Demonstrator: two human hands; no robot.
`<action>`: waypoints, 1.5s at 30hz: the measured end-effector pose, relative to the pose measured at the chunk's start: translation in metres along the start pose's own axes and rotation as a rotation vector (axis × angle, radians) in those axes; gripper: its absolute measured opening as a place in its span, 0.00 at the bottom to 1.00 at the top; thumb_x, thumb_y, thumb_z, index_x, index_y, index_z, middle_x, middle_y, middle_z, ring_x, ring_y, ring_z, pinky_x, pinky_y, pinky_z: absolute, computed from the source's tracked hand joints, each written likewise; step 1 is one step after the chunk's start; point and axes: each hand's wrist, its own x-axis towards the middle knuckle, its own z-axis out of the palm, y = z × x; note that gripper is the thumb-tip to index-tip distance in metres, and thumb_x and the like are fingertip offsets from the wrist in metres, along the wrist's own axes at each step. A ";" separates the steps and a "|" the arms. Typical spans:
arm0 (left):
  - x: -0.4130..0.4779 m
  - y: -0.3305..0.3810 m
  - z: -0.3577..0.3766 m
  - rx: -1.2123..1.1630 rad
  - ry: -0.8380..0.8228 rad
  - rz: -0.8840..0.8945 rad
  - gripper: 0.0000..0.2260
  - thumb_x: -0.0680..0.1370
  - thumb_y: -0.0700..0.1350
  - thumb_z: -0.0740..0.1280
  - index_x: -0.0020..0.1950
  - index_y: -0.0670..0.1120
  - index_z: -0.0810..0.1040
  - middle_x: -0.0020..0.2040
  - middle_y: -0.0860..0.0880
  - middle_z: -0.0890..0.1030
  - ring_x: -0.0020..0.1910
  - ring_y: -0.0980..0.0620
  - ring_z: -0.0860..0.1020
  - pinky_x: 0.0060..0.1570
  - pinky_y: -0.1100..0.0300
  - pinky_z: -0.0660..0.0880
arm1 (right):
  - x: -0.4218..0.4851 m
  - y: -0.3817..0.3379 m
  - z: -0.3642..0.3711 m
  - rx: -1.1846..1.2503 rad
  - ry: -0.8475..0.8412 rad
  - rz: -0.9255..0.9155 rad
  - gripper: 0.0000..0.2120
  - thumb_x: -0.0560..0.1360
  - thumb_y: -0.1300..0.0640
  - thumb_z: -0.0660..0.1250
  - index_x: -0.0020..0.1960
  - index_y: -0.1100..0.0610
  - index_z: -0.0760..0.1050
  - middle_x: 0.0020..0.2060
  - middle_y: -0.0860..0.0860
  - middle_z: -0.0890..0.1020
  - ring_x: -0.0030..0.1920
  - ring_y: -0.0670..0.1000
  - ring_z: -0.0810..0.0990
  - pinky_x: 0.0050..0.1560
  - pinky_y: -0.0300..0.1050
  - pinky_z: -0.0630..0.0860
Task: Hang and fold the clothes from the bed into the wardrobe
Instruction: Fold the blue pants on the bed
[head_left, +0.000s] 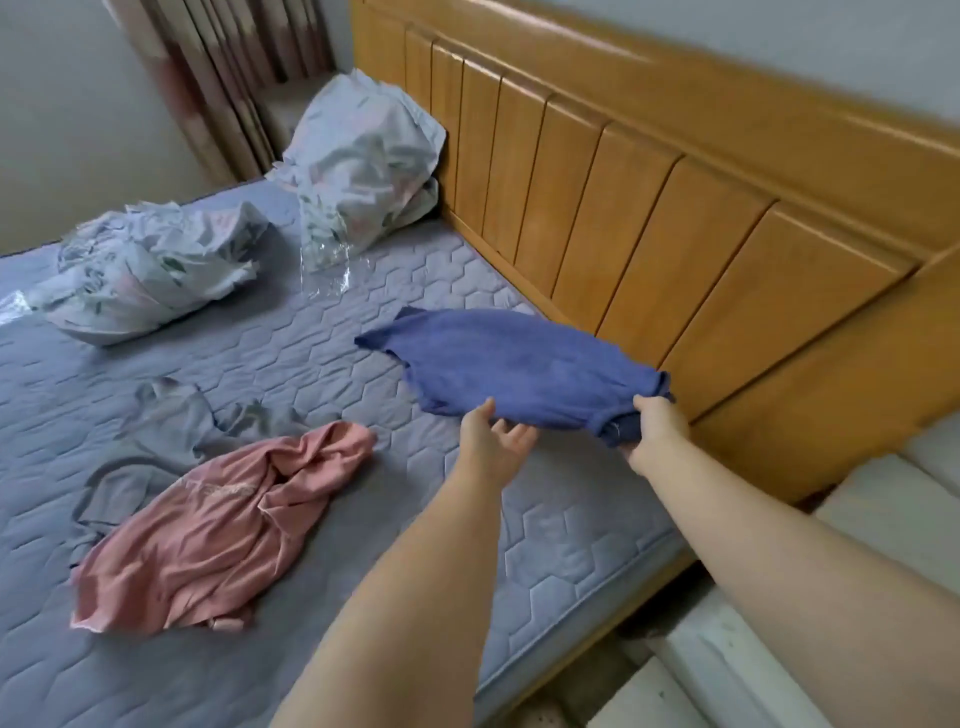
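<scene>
While our right hand (657, 426) grips the blue shirt (519, 364), left hand (496, 439) open, pink top (218, 525) and grey garment (166, 431) wait unfolded.

The room looks bright to me, with soft, even light and no hard sun. I cannot tell where the light comes from. The long yellow wooden headboard (649, 218) has a pale shine along its top. The crinkly clear plastic sheet (332, 270) gives off small white sparkles. The blue cotton shirt (519, 369) is smeared with blur and drops a faint shadow on the grey quilted mattress (311, 343). The striped pink curtain (223, 67) is fuzzy too. Straight lines bend near the edges, and the bare arms (415, 597) look huge at the bottom.
</scene>
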 end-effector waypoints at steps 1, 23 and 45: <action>0.009 -0.026 -0.024 0.003 0.042 -0.082 0.12 0.81 0.44 0.58 0.62 0.41 0.71 0.57 0.42 0.77 0.52 0.41 0.77 0.52 0.50 0.74 | 0.009 0.028 -0.018 -0.010 0.041 0.028 0.12 0.75 0.61 0.64 0.58 0.58 0.71 0.54 0.59 0.78 0.48 0.60 0.78 0.45 0.54 0.77; 0.034 -0.282 -0.189 2.226 -0.213 0.807 0.25 0.69 0.52 0.58 0.64 0.43 0.74 0.57 0.46 0.77 0.57 0.43 0.75 0.54 0.47 0.73 | 0.092 0.227 -0.197 -0.235 0.070 0.363 0.09 0.72 0.61 0.68 0.52 0.62 0.76 0.46 0.59 0.82 0.42 0.58 0.81 0.51 0.53 0.79; 0.040 -0.242 -0.177 2.275 -0.309 0.751 0.12 0.73 0.50 0.65 0.38 0.42 0.77 0.24 0.47 0.74 0.21 0.44 0.72 0.25 0.61 0.59 | 0.098 0.190 -0.188 -2.157 -0.613 -0.952 0.37 0.68 0.57 0.72 0.74 0.53 0.61 0.76 0.58 0.56 0.75 0.59 0.54 0.73 0.58 0.53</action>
